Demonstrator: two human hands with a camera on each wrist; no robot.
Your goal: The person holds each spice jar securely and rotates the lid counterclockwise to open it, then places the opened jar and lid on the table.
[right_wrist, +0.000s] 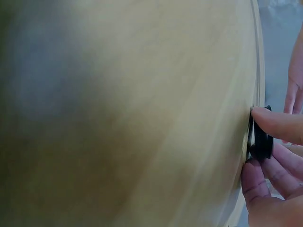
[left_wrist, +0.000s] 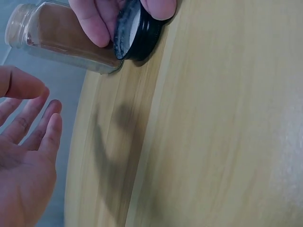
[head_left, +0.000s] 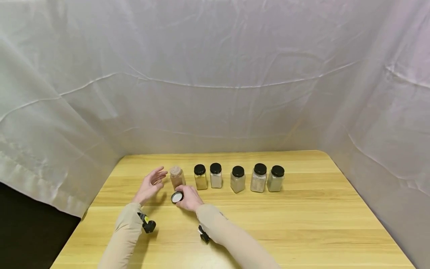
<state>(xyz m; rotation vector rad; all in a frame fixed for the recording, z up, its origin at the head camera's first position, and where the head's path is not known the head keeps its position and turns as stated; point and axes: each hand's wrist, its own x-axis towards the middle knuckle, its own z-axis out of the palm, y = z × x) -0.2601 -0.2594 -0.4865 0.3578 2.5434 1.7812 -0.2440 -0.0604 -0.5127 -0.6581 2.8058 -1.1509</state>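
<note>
A clear glass jar of brown powder (head_left: 177, 180) stands uncapped at the left of the row of jars; the left wrist view also shows its glass body (left_wrist: 71, 35). In front of it, my right hand (head_left: 190, 198) pinches a black lid (head_left: 176, 197) between thumb and fingers, its pale inside facing up. The right wrist view shows the lid (right_wrist: 261, 137) edge-on, close to the tabletop. My left hand (head_left: 151, 185) is raised just left of the jar, fingers loosely spread, apart from the glass and holding nothing.
Several black-capped jars stand to the right: a yellow-filled one (head_left: 201, 177), a white-filled one (head_left: 216, 176), and greyish ones, among them a jar (head_left: 237, 180) and a larger one (head_left: 258, 179). Pale fabric (head_left: 215, 112) hangs behind the wooden table (head_left: 302, 224).
</note>
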